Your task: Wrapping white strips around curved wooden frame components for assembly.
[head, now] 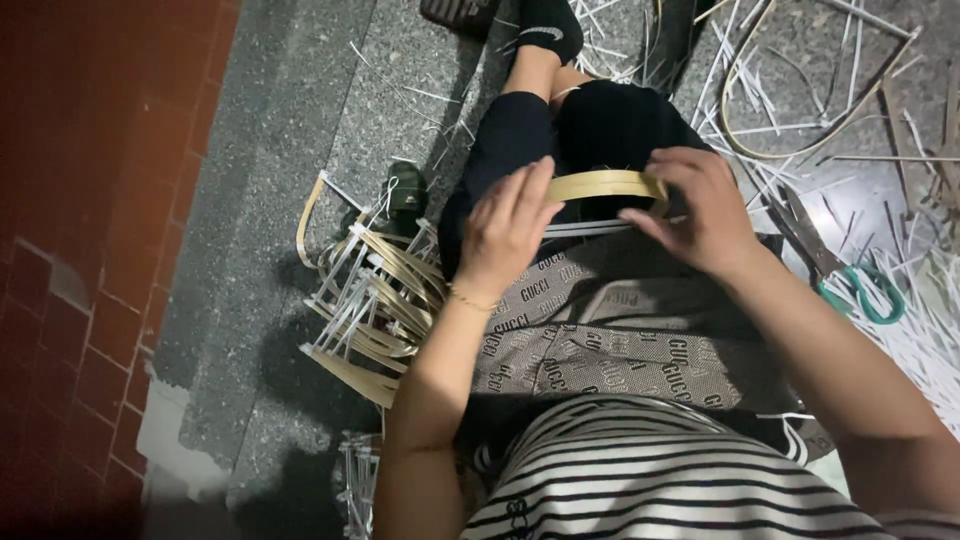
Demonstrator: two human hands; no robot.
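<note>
Holding the scene at lap level, both hands worked one thing: a pale, flat bamboo strip bent into a curved band [605, 184], which lay across the person's knees with its long axis running left to right. The left hand [510, 228] sat at the band's left end, fingers [528, 195] stretched almost straight and pressed against the strip rather than curled round it, so it looked more like bracing than a full grip. The right hand [700, 210] was at the other end, fingers bent and closed over the strip's right tip, pinching it. Each hand had its own end, then, and neither was clearer nearer the middle; the band spanned the gap between them, just above the dark trousers.

Down by the left forearm, a half-woven frame of pale strips and white ribs [375, 300] rested on the grey speckled stone floor [270, 200], well apart from the band. Off to the right, green-handled scissors [862, 292] lay among scattered white slivers [930, 340], near the right arm but untouched.
</note>
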